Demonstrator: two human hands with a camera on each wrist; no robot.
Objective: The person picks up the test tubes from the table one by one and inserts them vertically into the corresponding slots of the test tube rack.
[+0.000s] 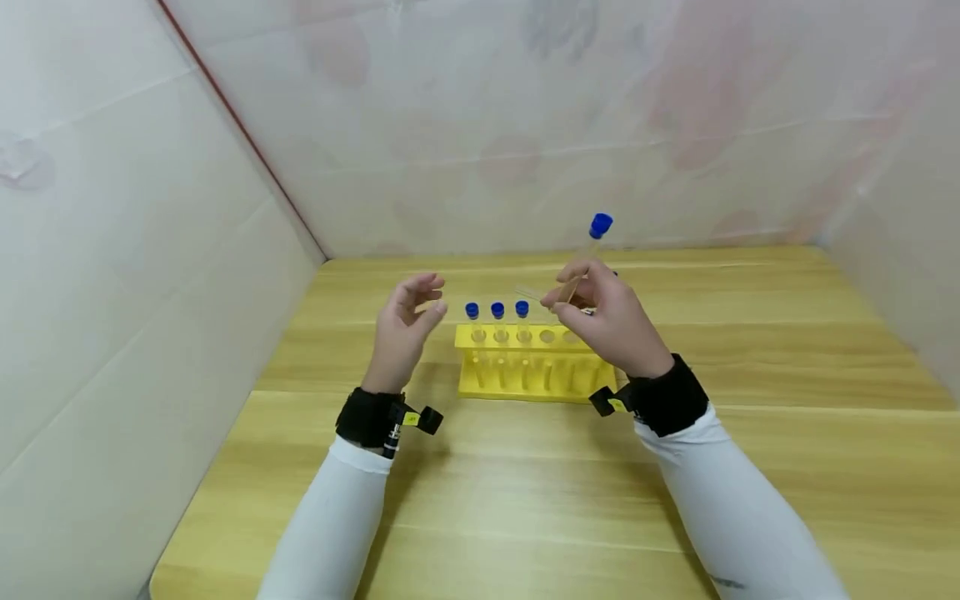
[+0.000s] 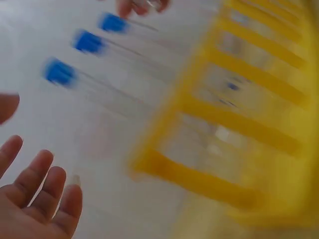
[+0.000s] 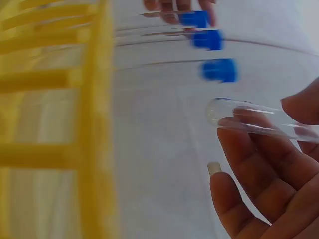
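Observation:
A yellow tube rack [image 1: 536, 367] stands on the wooden table with three blue-capped tubes [image 1: 497, 311] upright in its left holes. Just above the rack's right part, my right hand [image 1: 564, 298] pinches a clear test tube, tilted with its blue cap [image 1: 601, 223] pointing up and away. In the right wrist view the tube's rounded bottom [image 3: 224, 112] lies across my fingers [image 3: 259, 164], near the rack [image 3: 94, 124] and the three caps [image 3: 219, 69]. My left hand [image 1: 431, 298] hovers left of the rack, fingers loosely curled and empty. In the blurred left wrist view its fingers [image 2: 42, 194] lie relaxed beside the rack [image 2: 224, 149].
White panels wall the table [image 1: 787, 350] on the left, back and right. A clear tube [image 1: 528, 293] seems to lie on the table just behind the rack. The rack's right holes [image 1: 547, 337] hold no tubes. Bare wood stretches in front of the rack.

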